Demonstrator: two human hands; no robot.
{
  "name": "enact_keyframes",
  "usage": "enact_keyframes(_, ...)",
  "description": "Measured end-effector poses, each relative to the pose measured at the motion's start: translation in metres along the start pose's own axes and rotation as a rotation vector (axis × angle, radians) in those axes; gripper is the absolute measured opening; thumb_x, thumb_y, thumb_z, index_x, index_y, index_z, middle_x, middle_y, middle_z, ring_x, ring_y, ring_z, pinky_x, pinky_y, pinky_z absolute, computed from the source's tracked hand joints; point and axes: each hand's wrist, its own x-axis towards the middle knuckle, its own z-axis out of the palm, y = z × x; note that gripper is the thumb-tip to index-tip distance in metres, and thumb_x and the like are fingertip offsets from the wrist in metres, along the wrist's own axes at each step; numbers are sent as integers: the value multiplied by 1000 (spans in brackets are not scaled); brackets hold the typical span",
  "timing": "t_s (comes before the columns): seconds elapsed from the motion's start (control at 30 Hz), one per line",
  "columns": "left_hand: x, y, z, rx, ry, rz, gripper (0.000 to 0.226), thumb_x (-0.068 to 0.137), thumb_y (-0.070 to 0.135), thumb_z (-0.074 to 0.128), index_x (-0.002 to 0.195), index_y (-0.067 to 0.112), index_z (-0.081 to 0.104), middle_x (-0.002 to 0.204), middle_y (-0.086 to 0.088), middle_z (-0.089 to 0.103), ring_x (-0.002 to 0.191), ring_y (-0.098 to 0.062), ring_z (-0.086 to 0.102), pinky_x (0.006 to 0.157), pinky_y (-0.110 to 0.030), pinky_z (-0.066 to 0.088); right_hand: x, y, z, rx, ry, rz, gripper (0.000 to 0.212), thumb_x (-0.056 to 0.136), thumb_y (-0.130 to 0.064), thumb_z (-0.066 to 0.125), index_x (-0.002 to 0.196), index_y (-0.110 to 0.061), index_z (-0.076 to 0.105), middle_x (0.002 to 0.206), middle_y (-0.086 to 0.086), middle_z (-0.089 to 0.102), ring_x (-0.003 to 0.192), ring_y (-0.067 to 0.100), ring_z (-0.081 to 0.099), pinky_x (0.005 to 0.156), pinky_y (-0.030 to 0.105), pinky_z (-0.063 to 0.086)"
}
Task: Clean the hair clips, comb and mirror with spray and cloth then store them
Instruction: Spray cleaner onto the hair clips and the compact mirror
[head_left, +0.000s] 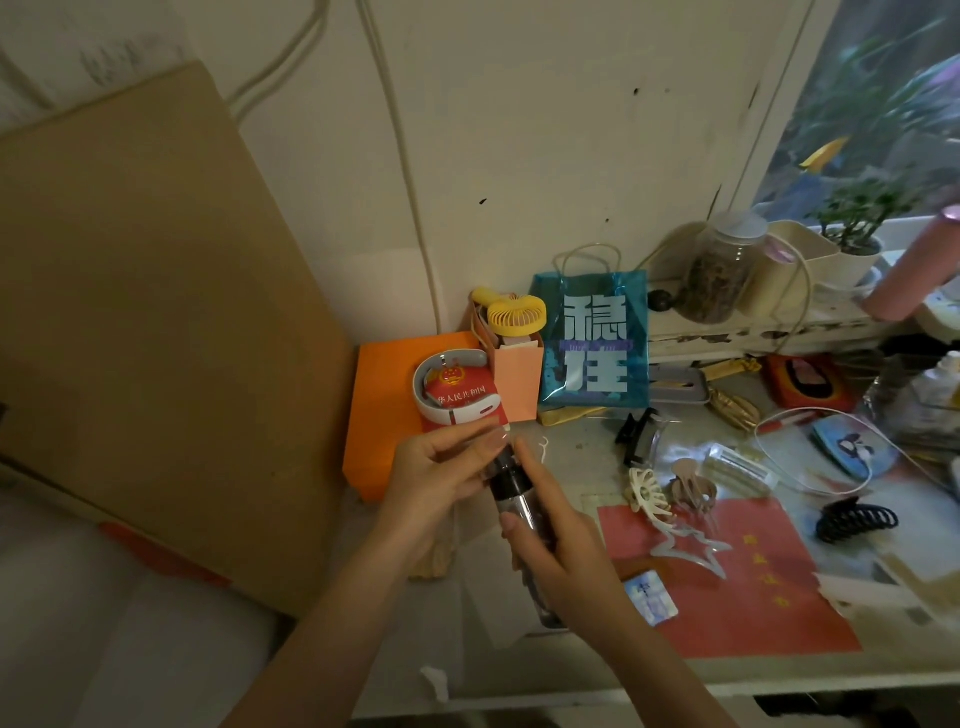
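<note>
My right hand (558, 551) grips the body of a clear spray bottle (519, 506) with a black top, held tilted above the desk's left part. My left hand (441, 465) pinches the bottle's black cap end with fingers and thumb. To the right on the desk lie hair clips: a cream claw clip (647, 496), a tan claw clip (693, 486), a clear star-shaped clip (691, 548), a black claw clip (857, 519) and another black clip (636, 431). I cannot make out a comb, mirror or cloth with certainty.
An orange box (379, 415) with a red booklet and white neck fan sits at the back left. A blue gift bag (595, 343), a yellow hand fan (514, 314), a jar (719, 275) and a plant (852, 228) stand behind. Cardboard (145, 312) leans at left. A red paper (753, 587) covers the desk front.
</note>
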Motion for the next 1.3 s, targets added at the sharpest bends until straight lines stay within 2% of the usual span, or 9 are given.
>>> enact_keyframes(0.2, 3, -6, 2, 11, 35, 8, 28, 81, 19, 70, 109, 21, 69, 107, 3, 71, 99, -13, 68, 82, -28, 57, -4, 2, -5, -10, -21, 47, 73, 94, -23, 56, 142, -52, 9, 85, -24, 60, 65, 8, 57, 60, 32, 51)
enact_keyframes(0.43, 16, -24, -6, 34, 62, 39, 24, 84, 15, 68, 105, 27, 68, 116, -2, 67, 108, -18, 63, 89, -33, 53, -11, 9, -19, 2, 54, 155, 70, 94, -17, 56, 140, -51, 16, 86, 3, 60, 62, 10, 56, 65, 42, 53)
enact_keyframes(0.5, 20, -34, -4, 82, 56, 28, 25, 87, 14, 65, 110, 24, 66, 114, 1, 67, 106, -16, 64, 89, -33, 53, -13, 10, -25, -9, 83, 195, 68, 93, -19, 57, 141, -46, 16, 84, -3, 61, 66, 6, 59, 65, 33, 55)
enact_keyframes(0.6, 25, -54, 0, 151, 46, 18, 23, 87, 14, 65, 108, 25, 65, 113, 5, 66, 106, -13, 62, 88, -31, 52, -17, 15, -31, -39, 123, 245, 64, 92, -19, 58, 144, -34, 23, 91, -9, 58, 73, 0, 60, 65, 18, 49)
enact_keyframes(0.7, 30, -74, 5, 179, -5, 20, 28, 84, 11, 69, 98, 34, 62, 110, 9, 64, 108, -12, 59, 84, -28, 49, -23, 25, -38, -8, 145, 290, 53, 93, -19, 59, 140, -28, 36, 108, -2, 61, 91, 9, 63, 78, 25, 53)
enact_keyframes(0.8, 36, -95, 10, 210, -20, -27, 33, 81, 12, 72, 105, 30, 60, 115, 6, 61, 110, -15, 57, 90, -36, 51, -28, 34, -48, 4, 154, 333, 39, 94, -19, 57, 131, -22, 46, 103, -2, 62, 91, 7, 62, 76, 22, 51)
enact_keyframes(0.93, 39, -124, 16, 296, -16, -73, 41, 82, 20, 73, 120, 22, 58, 123, 3, 57, 114, -16, 53, 92, -36, 49, -32, 45, -63, 34, 125, 401, 34, 93, -17, 56, 126, -23, 48, 104, -6, 61, 91, 0, 60, 72, 13, 48)
enact_keyframes(1.1, 56, -150, 35, 325, 63, -154, 42, 79, 14, 75, 117, 23, 59, 117, 9, 53, 110, -11, 48, 88, -28, 41, -20, 69, -90, 41, 76, 478, 30, 92, -22, 57, 116, -37, 46, 99, -4, 61, 90, 4, 61, 73, 22, 51)
enact_keyframes(1.3, 78, -187, 68, 376, 153, -251, 43, 77, 7, 76, 114, 20, 61, 115, 4, 55, 110, -13, 49, 87, -23, 38, 10, 105, -132, 9, 18, 480, 43, 91, -11, 60, 121, -37, 42, 104, -12, 60, 91, -5, 59, 74, 15, 51)
